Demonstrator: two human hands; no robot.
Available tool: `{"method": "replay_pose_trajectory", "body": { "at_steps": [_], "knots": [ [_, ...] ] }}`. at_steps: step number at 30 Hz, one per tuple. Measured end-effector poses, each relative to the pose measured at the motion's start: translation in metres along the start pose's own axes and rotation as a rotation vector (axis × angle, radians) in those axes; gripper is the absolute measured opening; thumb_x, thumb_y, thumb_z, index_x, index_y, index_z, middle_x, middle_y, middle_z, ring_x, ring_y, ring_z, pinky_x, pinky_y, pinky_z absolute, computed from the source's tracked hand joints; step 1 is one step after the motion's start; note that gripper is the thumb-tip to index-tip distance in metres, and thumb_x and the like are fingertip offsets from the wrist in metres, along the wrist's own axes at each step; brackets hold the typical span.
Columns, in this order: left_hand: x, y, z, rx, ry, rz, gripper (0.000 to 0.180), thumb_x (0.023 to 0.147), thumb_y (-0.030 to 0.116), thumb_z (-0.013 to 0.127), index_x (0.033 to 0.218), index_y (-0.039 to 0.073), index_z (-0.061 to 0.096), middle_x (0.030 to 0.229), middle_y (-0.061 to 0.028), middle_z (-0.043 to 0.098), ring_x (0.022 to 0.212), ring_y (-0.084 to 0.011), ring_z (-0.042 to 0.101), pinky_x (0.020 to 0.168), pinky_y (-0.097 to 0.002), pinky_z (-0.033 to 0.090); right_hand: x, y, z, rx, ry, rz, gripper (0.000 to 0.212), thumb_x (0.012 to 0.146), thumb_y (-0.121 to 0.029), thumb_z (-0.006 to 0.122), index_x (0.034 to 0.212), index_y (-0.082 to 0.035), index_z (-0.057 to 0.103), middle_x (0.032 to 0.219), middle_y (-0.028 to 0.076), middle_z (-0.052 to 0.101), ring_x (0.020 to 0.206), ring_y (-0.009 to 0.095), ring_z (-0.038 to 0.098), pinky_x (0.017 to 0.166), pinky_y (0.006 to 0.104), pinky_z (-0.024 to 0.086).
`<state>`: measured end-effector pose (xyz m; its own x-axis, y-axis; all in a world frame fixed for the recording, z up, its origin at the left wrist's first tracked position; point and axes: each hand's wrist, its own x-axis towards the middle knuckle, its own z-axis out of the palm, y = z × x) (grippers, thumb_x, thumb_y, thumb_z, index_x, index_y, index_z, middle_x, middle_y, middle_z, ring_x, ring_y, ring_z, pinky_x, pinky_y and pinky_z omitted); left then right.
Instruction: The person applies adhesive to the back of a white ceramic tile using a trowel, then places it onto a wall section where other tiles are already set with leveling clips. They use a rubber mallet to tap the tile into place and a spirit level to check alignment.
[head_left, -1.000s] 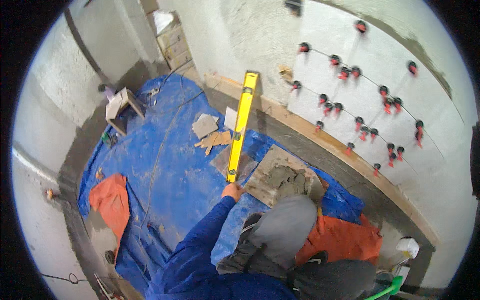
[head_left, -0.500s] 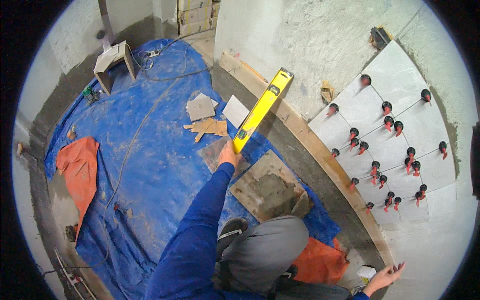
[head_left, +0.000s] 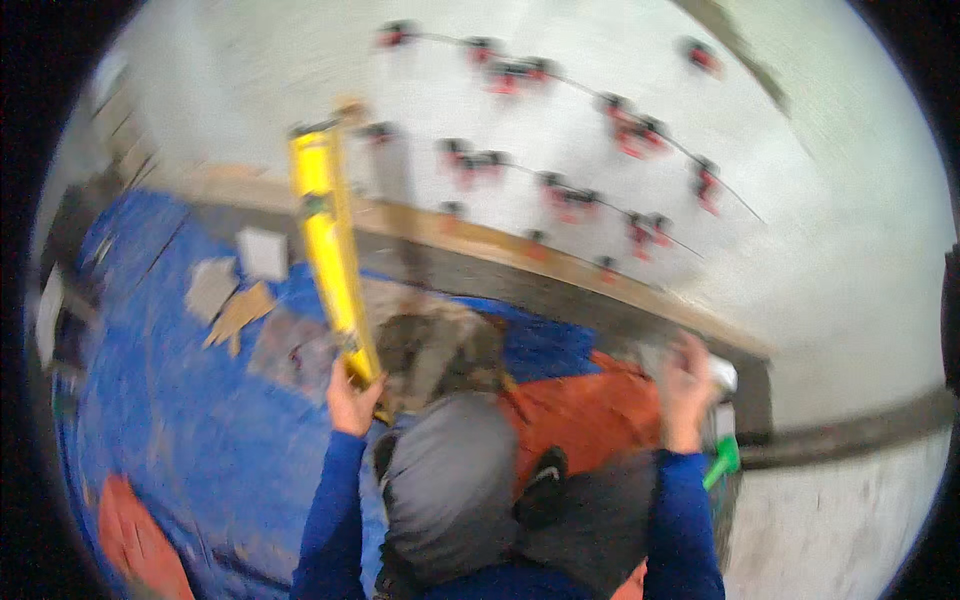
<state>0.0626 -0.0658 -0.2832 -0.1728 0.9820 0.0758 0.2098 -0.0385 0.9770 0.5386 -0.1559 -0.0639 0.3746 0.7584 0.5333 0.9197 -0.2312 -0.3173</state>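
My left hand (head_left: 352, 404) is closed around the lower end of a yellow spirit level (head_left: 330, 240). The level stands nearly upright in view, its top in front of the wall. Blurred by motion, my right hand (head_left: 686, 392) is raised at the right with fingers up and no object visible in it. A white object (head_left: 724, 374), too blurred to name, shows just beside it. Beyond both hands, pale tiles (head_left: 590, 150) cover the wall, with several black and red tile levelling clips (head_left: 635, 130) along their joints.
A wooden batten (head_left: 500, 243) runs below the tiles. Blue tarp (head_left: 180, 400) covers the floor, with loose tiles (head_left: 263, 254) and cardboard scraps (head_left: 240, 312) on it. An orange sheet (head_left: 590, 415) lies by my legs. A green thing (head_left: 722, 462) is at the right.
My view has swung right toward the tiled wall. The level, still in my left hand, now points more upright. My right hand has come up from the lower right edge.
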Motion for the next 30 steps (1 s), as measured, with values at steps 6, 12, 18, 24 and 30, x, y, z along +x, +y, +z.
{"method": "replay_pose_trajectory", "body": {
  "at_steps": [6, 12, 18, 24, 30],
  "knots": [
    [0.010, 0.085, 0.097, 0.105, -0.556, 0.203, 0.065, 0.072, 0.023, 0.094, 0.125, 0.004, 0.060, 0.114, -0.0209, 0.072, 0.109, -0.0372, 0.071, 0.092, -0.0446, 0.057, -0.014, -0.122, 0.022, 0.757, -0.452, -0.182, 0.089, 0.083, -0.028, 0.087, 0.158, -0.012, 0.041, 0.131, 0.012, 0.065, 0.095, 0.022, 0.066, 0.081, 0.0351, 0.056],
    [0.027, 0.140, 0.165, 0.262, -0.762, 0.578, 0.082, 0.074, 0.035, 0.092, 0.143, 0.007, 0.055, 0.136, -0.0181, 0.065, 0.124, -0.0355, 0.064, 0.104, -0.0443, 0.052, 0.010, -0.096, -0.009, 0.653, -0.128, 0.125, 0.042, 0.094, -0.015, 0.076, 0.132, -0.003, 0.061, 0.116, 0.010, 0.073, 0.100, 0.020, 0.070, 0.084, 0.0337, 0.055],
    [0.021, 0.039, 0.100, -0.224, -0.435, 0.155, 0.070, 0.092, 0.008, 0.077, 0.153, -0.001, 0.044, 0.142, -0.0190, 0.060, 0.129, -0.0286, 0.059, 0.109, -0.0410, 0.048, 0.047, 0.075, -0.081, 0.408, 0.103, 0.281, 0.039, 0.095, -0.015, 0.071, 0.130, 0.002, 0.062, 0.115, 0.021, 0.074, 0.105, 0.034, 0.073, 0.090, 0.0428, 0.056],
    [-0.074, -0.072, -0.032, 0.100, -0.003, -0.318, 0.031, 0.095, 0.009, 0.074, 0.122, -0.004, 0.068, 0.117, -0.0149, 0.072, 0.109, -0.0224, 0.069, 0.095, -0.0356, 0.055, 0.051, 0.246, -0.059, 0.012, -0.014, 0.389, 0.031, 0.098, -0.015, 0.068, 0.123, 0.003, 0.066, 0.111, 0.014, 0.073, 0.101, 0.025, 0.069, 0.089, 0.0392, 0.055],
    [-0.129, -0.100, -0.073, 0.352, 0.171, -0.365, 0.026, 0.091, 0.023, 0.077, 0.108, 0.004, 0.077, 0.102, -0.0161, 0.076, 0.094, -0.0263, 0.073, 0.085, -0.0385, 0.057, 0.062, 0.376, 0.025, 0.345, -0.231, 0.510, 0.039, 0.104, -0.018, 0.062, 0.141, -0.007, 0.055, 0.118, 0.007, 0.068, 0.101, 0.016, 0.066, 0.074, 0.0345, 0.057]
  ]
}}
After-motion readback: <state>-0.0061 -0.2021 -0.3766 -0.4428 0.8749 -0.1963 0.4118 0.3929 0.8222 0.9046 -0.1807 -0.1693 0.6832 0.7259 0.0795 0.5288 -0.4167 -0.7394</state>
